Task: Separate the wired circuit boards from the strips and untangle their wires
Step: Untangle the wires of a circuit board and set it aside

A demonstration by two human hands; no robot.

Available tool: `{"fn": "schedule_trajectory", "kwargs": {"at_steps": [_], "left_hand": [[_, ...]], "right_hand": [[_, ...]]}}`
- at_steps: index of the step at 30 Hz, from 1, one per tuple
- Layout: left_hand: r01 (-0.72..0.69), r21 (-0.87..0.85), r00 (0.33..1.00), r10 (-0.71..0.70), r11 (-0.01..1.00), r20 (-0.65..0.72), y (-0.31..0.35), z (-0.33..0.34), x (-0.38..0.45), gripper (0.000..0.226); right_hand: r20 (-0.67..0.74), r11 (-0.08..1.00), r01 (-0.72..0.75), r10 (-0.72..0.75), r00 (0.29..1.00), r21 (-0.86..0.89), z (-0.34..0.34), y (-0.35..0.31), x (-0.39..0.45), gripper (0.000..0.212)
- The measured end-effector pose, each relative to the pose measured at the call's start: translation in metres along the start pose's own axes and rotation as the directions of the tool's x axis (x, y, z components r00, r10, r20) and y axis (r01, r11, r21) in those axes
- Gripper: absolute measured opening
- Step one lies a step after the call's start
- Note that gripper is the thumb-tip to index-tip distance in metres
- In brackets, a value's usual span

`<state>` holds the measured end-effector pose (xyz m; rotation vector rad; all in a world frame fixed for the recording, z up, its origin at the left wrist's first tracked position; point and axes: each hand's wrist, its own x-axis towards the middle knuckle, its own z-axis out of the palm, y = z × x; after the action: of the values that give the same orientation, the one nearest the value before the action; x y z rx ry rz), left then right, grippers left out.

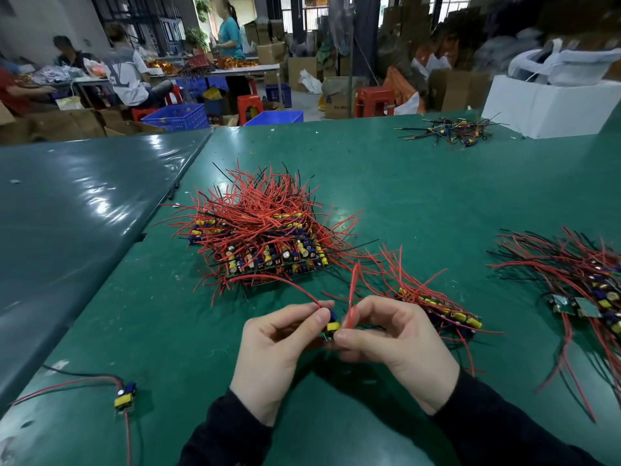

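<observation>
Both hands meet over the green tabletop [437, 203]: left hand [279, 344] and right hand [386, 341] pinch one small circuit board [331, 328] between curled fingers, its red wires [352, 297] rising past the right fingertips. Beyond the fingers sits the big heap of wired boards [265, 237]; a strip [440, 307] lies just right.

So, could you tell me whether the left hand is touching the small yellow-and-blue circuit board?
Touching: the head view shows the left hand pinching the circuit board.
</observation>
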<state>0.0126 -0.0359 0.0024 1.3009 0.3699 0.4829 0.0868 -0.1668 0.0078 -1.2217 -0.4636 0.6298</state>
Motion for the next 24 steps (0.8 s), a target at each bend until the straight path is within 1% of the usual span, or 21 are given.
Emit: {"fn": "schedule_trajectory", "kwargs": {"at_steps": [2,3,5,6,8,9,11,13,15,17,18,19,20,21,22,23,24], "left_hand": [[-0.022,0.031,1.0,0.022,0.999,-0.002,0.0,-0.001,0.0,0.027],[-0.026,0.032,1.0,0.026,0.999,0.005,0.0,-0.002,0.001,0.024],[0.008,0.006,1.0,-0.008,1.0,0.02,0.001,-0.003,0.001,0.025],[0.051,-0.028,0.998,-0.05,0.998,0.027,0.001,-0.004,0.001,0.028],[0.15,-0.107,0.988,-0.146,0.983,0.041,0.001,-0.005,0.002,0.03],[0.185,-0.142,0.983,-0.181,0.972,0.042,0.002,-0.005,0.003,0.027],[0.222,-0.195,0.975,-0.221,0.955,0.027,0.002,-0.006,0.004,0.019],[0.238,-0.222,0.97,-0.243,0.945,0.006,0.002,-0.007,0.005,0.019],[0.233,-0.216,0.971,-0.24,0.948,-0.009,0.001,-0.008,0.004,0.021],[0.16,-0.167,0.985,-0.168,0.973,-0.034,0.001,-0.007,0.003,0.019],[0.089,-0.123,0.994,-0.096,0.988,-0.05,0.001,-0.006,0.002,0.017],[0.01,-0.08,0.998,-0.015,0.997,-0.058,0.002,-0.005,0.001,0.016],[-0.061,-0.052,0.996,0.058,0.997,-0.061,0.002,-0.004,0.001,0.014],[-0.114,-0.043,0.992,0.111,0.993,-0.067,0.002,-0.004,0.0,0.014],[-0.145,-0.045,0.987,0.141,0.988,-0.076,0.002,-0.004,0.001,0.015],[-0.161,-0.049,0.984,0.156,0.986,-0.085,0.002,-0.005,0.001,0.015],[-0.172,-0.05,0.982,0.167,0.984,-0.086,0.002,-0.005,0.001,0.014]], "right_hand": [[0.028,1.0,0.024,-0.023,0.999,-0.019,0.0,0.001,-0.001,0.019],[0.043,0.997,0.052,-0.05,0.998,-0.06,0.0,0.002,-0.001,0.023],[0.079,0.973,0.15,-0.138,0.987,-0.174,-0.001,0.004,0.0,0.026],[0.098,0.949,0.214,-0.196,0.976,-0.233,-0.001,0.005,-0.001,0.024],[0.132,0.882,0.33,-0.303,0.944,-0.337,-0.002,0.005,-0.001,0.017],[0.146,0.853,0.366,-0.336,0.93,-0.371,-0.002,0.005,-0.002,0.016],[0.171,0.79,0.426,-0.392,0.904,-0.441,-0.003,0.004,-0.003,0.022],[0.241,0.704,0.503,-0.445,0.863,-0.502,-0.003,0.003,-0.003,0.023],[0.344,0.616,0.583,-0.472,0.812,-0.531,-0.004,0.005,-0.003,0.024],[0.395,0.561,0.618,-0.477,0.785,-0.551,-0.008,0.004,-0.001,0.035],[0.377,0.55,0.617,-0.494,0.783,-0.562,-0.011,0.002,0.0,0.041],[0.325,0.535,0.618,-0.544,0.773,-0.576,-0.014,0.001,0.001,0.046],[0.243,0.512,0.616,-0.617,0.749,-0.598,-0.015,-0.001,0.002,0.048],[0.142,0.495,0.608,-0.692,0.708,-0.62,-0.017,-0.004,0.003,0.049],[0.037,0.501,0.602,-0.749,0.661,-0.622,-0.018,-0.007,0.004,0.05],[-0.062,0.541,0.606,-0.774,0.631,-0.583,-0.019,-0.01,0.004,0.053],[-0.144,0.614,0.615,-0.756,0.639,-0.494,-0.022,-0.013,0.005,0.055]]}}
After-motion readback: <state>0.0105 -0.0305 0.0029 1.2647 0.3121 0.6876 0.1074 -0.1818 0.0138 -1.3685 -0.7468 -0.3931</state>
